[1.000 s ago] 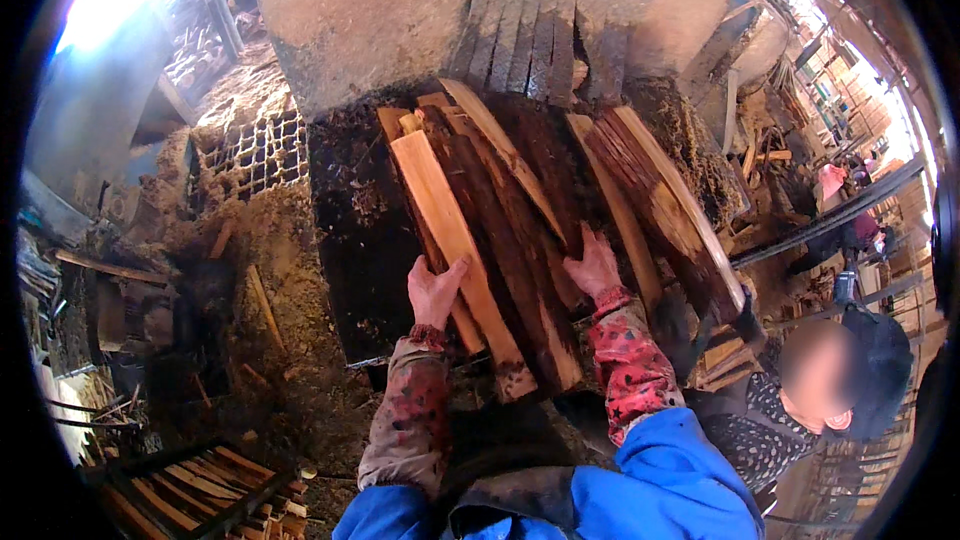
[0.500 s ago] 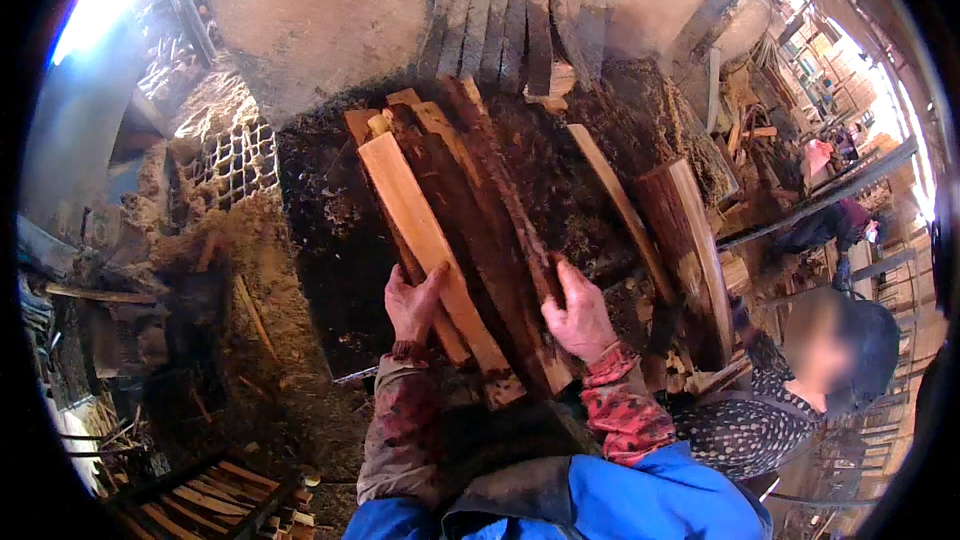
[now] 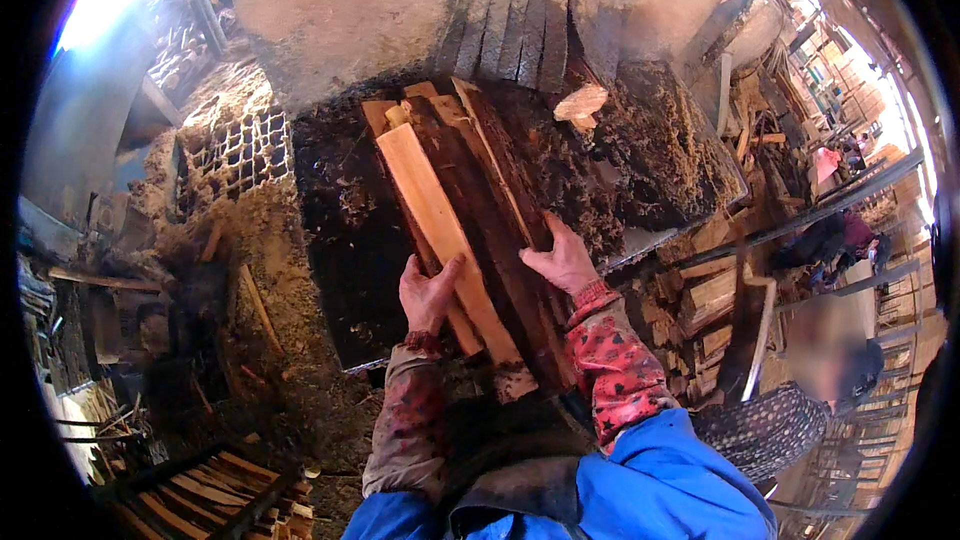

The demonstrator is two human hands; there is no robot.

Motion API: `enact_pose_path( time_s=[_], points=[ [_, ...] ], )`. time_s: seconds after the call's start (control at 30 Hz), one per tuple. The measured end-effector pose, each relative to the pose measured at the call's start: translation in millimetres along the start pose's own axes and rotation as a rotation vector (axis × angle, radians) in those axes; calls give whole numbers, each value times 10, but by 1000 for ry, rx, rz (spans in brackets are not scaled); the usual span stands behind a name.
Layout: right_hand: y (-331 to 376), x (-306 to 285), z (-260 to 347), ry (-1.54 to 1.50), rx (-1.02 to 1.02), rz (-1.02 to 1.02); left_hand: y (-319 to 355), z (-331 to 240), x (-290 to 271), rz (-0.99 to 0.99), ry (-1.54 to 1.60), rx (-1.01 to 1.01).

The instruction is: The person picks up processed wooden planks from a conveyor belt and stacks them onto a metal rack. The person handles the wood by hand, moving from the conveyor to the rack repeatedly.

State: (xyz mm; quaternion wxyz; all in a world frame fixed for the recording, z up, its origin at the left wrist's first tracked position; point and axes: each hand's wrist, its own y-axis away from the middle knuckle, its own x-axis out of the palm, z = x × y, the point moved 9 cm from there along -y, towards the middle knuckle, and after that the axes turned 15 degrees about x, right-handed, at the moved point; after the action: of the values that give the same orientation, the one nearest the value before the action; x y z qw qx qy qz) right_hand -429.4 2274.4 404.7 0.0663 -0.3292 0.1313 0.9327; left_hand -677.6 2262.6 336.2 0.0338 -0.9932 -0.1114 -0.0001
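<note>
A loose bundle of long wooden slats lies lengthwise before me on a dark, grimy metal table (image 3: pixel 345 290). On top at the left is a pale sawn slat (image 3: pixel 435 225); darker bark-covered slats (image 3: pixel 490 240) lie beside it. My left hand (image 3: pixel 430 292) grips the left side of the bundle, its thumb over the pale slat and its fingers hidden beneath. From the right side my right hand (image 3: pixel 566 258) closes on the bark-covered slats, thumb pointing inward, fingers mostly out of sight. The slats' near ends reach past the table edge toward my body.
Dark hanging strips (image 3: pixel 515 35) cover an opening in the dusty machine housing (image 3: pixel 340 20), and a piece of wood (image 3: pixel 581 103) pokes out beneath them. A co-worker (image 3: pixel 770 430) stands at the right by stacked wood (image 3: pixel 708 302). Sawdust (image 3: pixel 270 270) and a slat rack (image 3: pixel 215 490) lie left.
Two wood pieces right of the bundle have left the table; the co-worker has shifted right. The piece under the strips sticks out further. My right hand is slightly higher, still at the bundle's side.
</note>
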Motion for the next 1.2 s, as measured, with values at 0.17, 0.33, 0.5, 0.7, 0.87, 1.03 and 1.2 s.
enact_pose_path(
  time_s=[0.17,0.33,0.5,0.7,0.87,1.03,1.2],
  points=[
    [233,-165,193,267,-103,-188,-36,122,-69,4,-105,48],
    [804,-228,667,123,-185,-185,2,154,-76,-13,-9,40],
    [921,249,698,240,-179,-158,4,26,-44,-22,57,24],
    [1181,485,675,376,-273,-38,21,70,-113,-111,-63,31],
    [1258,499,602,380,-261,5,32,-308,69,-54,-5,23],
    [1266,528,656,345,-276,1,22,-271,41,-47,-50,62],
    [1317,335,680,192,-298,-11,50,-125,-11,-40,-200,9]
  ],
)
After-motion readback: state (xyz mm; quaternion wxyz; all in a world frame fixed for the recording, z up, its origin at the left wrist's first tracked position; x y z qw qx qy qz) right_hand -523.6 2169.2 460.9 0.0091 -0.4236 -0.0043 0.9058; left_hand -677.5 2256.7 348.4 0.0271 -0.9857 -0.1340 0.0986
